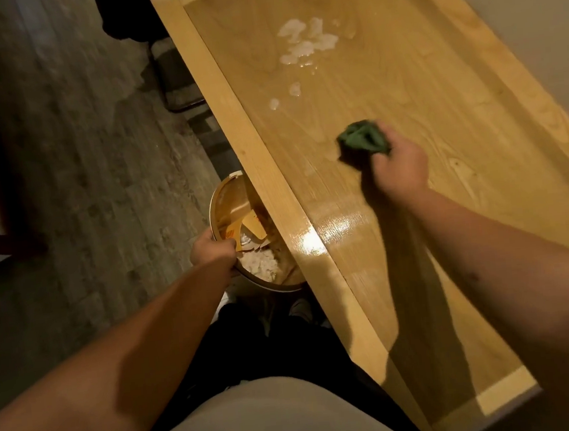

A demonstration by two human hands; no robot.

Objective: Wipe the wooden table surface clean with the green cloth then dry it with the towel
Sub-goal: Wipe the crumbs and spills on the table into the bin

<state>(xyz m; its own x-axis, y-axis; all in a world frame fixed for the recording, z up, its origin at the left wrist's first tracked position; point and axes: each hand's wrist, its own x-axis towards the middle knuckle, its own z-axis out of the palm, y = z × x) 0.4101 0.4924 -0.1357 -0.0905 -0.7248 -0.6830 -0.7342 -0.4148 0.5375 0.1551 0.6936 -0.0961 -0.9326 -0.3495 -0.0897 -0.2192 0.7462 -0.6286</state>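
Pale golden wood fills the right side of the view: a long wooden table [401, 67], seen from above, its length running away from the person. On it, the right hand [397, 164] presses a bunched green cloth [362, 139] against the surface, fingers clenched around the wad, which sticks out past the knuckles toward the far end.

Farther along the table, beyond the cloth and slightly to its left, lies a cluster of whitish wet patches [307, 39], with two smaller spots [283, 97] trailing back toward the hand. The spill sits well apart from the cloth, roughly along the table's long axis, so the next stroke likely needs a push forward, away from the body. The right arm is the one placed for this; it reaches in from the lower right, forearm extended, wrist low.

The left hand [212, 251] is off the table, below its near edge, fingers hooked over the rim of a round bin [214, 200] holding scraps and crumpled paper. It appears to hold the bin just beside the table edge.

No towel is visible.
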